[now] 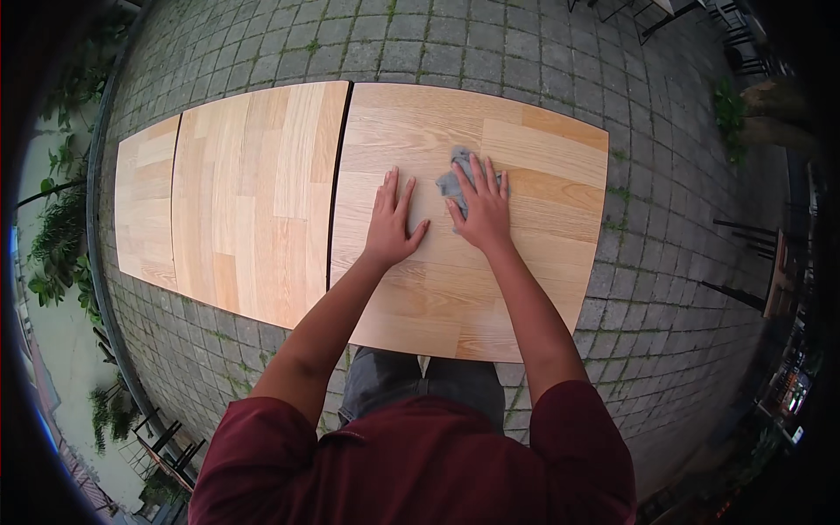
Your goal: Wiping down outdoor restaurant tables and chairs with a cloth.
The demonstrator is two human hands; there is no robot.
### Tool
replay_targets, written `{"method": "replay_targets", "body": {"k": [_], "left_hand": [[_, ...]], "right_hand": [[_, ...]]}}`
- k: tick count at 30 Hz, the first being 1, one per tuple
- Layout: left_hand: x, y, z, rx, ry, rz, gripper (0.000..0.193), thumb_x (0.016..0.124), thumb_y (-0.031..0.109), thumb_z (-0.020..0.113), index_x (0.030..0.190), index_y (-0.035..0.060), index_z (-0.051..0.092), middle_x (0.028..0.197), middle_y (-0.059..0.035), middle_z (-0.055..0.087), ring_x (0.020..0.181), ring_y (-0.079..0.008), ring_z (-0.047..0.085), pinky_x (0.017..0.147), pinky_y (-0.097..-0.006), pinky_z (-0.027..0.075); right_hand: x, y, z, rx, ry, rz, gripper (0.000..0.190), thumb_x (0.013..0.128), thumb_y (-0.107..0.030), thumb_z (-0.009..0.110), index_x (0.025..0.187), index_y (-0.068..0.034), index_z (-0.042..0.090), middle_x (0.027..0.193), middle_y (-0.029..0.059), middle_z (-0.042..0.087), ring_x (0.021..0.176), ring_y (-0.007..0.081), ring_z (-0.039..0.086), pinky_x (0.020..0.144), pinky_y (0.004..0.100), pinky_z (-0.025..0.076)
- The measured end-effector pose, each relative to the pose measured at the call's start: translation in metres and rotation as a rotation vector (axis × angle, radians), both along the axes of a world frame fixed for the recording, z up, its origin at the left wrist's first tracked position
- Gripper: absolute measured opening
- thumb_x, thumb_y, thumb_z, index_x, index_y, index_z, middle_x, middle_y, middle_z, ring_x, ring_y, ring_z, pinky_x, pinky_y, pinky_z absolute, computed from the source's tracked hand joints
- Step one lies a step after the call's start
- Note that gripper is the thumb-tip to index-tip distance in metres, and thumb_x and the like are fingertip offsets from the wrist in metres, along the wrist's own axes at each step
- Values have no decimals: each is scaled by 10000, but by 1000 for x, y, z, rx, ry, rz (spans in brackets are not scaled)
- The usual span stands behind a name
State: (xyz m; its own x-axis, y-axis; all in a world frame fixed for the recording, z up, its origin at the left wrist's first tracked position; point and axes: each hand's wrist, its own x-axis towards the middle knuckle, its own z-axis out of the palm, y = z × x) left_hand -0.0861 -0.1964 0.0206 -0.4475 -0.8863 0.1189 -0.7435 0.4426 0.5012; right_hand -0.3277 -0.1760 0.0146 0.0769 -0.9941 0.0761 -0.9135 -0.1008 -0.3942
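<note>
A wooden tabletop (420,308) with a patchwork of light planks lies in front of me. My right hand (483,213) rests palm down on a crumpled grey cloth (451,186), fingers spread, pressing it against the wood right of the middle. The cloth sticks out past the fingertips and on the thumb side; its part under the palm is hidden. To the left, my left hand (392,226) lies flat on the bare wood with its fingers apart and the thumb out, holding nothing.
Two more wooden tabletops (256,197) adjoin on the left, split by dark gaps. Grey paving (630,275) with weeds in its joints surrounds them. A wooden chair (777,272) stands far right, another table (663,6) at the top right. Plants (59,230) grow beyond a kerb on the left.
</note>
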Motion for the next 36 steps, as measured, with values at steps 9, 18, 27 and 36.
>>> {"method": "replay_targets", "body": {"k": [9,18,27,36], "left_hand": [[60,-50,-13,-69,-82,89,897,1025,487,628,1731,35,308,1795,-247,277,1677,-419,241,1356,-537,215],[73,-47,-13,-23,-37,111,892,1004,479,646,1724,56,333,1791,-234,293,1678,-387,255,1355,-533,221],[61,-50,-9,11,-7,110,899,1006,506,611,1725,48,325,1794,-236,282,1687,-377,228,1368,-509,196],[73,-49,-11,37,1,135,904,991,516,630,1720,62,344,1796,-220,288,1687,-364,237,1368,-507,200]], "right_hand": [[-60,-90,-14,-89,235,-514,871,966,-526,715,1716,-215,400,1797,173,316,1651,461,269,1303,710,172],[73,-45,-5,-63,32,-5,810,953,-442,716,1688,-216,462,1779,169,352,1647,451,284,1315,698,152],[-21,-128,-11,-97,217,-414,811,986,-489,701,1706,-226,435,1793,181,315,1657,454,254,1300,715,170],[74,-67,-9,14,103,159,736,1027,-442,639,1702,-225,442,1795,176,314,1656,445,268,1315,705,138]]}}
